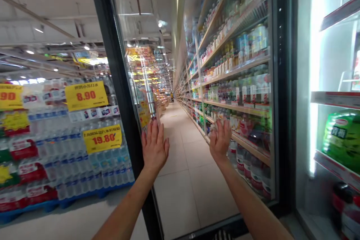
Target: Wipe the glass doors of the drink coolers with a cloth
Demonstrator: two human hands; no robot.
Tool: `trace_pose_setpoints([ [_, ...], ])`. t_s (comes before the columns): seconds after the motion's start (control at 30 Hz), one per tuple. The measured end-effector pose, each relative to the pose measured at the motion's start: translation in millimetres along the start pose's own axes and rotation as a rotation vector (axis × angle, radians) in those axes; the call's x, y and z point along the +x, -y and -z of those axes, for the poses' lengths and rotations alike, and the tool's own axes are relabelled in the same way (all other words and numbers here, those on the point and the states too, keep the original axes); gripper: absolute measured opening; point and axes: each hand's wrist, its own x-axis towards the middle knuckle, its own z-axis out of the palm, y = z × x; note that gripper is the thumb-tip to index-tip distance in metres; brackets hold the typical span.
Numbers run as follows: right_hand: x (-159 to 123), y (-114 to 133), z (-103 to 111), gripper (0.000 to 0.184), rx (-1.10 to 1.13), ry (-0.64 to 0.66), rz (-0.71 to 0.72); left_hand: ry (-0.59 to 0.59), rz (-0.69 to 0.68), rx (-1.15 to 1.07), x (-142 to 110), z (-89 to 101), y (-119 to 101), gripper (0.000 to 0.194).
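A glass door (182, 195) with a black frame (123, 71) stands open in front of me. My left hand (154, 144) rests with its fingers outstretched against the glass, close to the frame's left side. Nothing shows in it. Farther right, my right hand (221, 140) presses a pale crumpled cloth (216, 124) to the pane, its fingers bent over it. The fingers partly cover the cloth, so its full size is hidden. Through or mirrored in the glass appear long shelves of bottles (247, 90) and a tiled aisle.
To the right is the lit cooler interior, with a shelf edge (334, 98), a green package (341, 138) and dark-capped bottles (344, 202). Stacked packs of bottled water (67, 146) stand on blue pallets (67, 202) at left, under yellow price signs (86, 95).
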Motion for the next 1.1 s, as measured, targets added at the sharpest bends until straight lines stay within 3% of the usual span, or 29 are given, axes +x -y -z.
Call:
trace_pose_setpoints([
  [0.07, -3.7, 8.9, -1.7, 0.046, 0.007, -0.012, -0.010, 0.012, 0.014, 0.014, -13.4, -1.4, -3.7, 0.068],
  [0.2, -24.1, 27.0, 2.0, 0.042, 0.100, 0.277, 0.419, 0.034, 0.030, 0.017, -28.1, -2.3, -7.6, 0.068],
  [0.23, -24.6, 24.2, 3.3, 0.042, 0.104, 0.302, 0.467, 0.038, 0.031, 0.010, -29.7, -2.1, -7.7, 0.068],
  [0.27, -22.2, 18.4, 4.3, 0.042, 0.088, 0.277, 0.448, 0.040, 0.030, 0.000, -30.8, -1.8, -7.7, 0.067],
  [0.37, -6.1, -1.9, 4.3, 0.045, -0.020, 0.055, 0.156, 0.040, 0.029, -0.014, -32.5, -1.5, -7.1, 0.066],
  [0.43, -1.7, -2.6, 4.2, 0.046, -0.048, -0.003, 0.059, 0.035, 0.031, -0.006, -33.1, -2.0, -6.6, 0.066],
  [0.47, -3.8, 2.1, 4.8, 0.046, -0.036, 0.033, 0.094, 0.030, 0.029, -0.004, -33.2, -2.4, -6.3, 0.067],
  [0.6, -21.4, 21.7, 8.6, 0.042, 0.117, 0.308, 0.588, 0.001, 0.010, 0.014, -33.0, -3.8, -4.9, 0.068],
  [0.63, -21.0, 18.7, 9.4, 0.041, 0.132, 0.330, 0.635, -0.003, 0.001, 0.024, -32.8, -3.9, -4.7, 0.069],
  [0.7, -10.1, 0.4, 10.0, 0.042, 0.090, 0.268, 0.515, -0.013, -0.015, 0.036, -32.7, -3.8, -4.6, 0.069],
  [0.8, 15.7, -33.6, 8.3, 0.045, -0.027, 0.013, 0.113, -0.029, -0.026, 0.038, -32.7, -3.6, -5.1, 0.070],
  [0.87, 22.3, -41.2, 7.6, 0.047, -0.048, -0.067, 0.012, -0.033, -0.026, 0.040, -32.6, -3.8, -5.5, 0.070],
  [0.9, 20.3, -39.4, 7.8, 0.047, -0.042, -0.039, 0.048, -0.033, -0.027, 0.042, -32.6, -4.0, -5.7, 0.070],
  [1.03, 0.4, -30.8, 12.9, 0.043, 0.017, 0.273, 0.471, -0.035, -0.030, 0.047, -32.7, -6.0, -5.6, 0.071],
  [1.1, 0.6, -47.3, 17.1, 0.042, 0.005, 0.284, 0.459, -0.041, -0.034, 0.049, -33.2, -6.9, -5.5, 0.071],
])
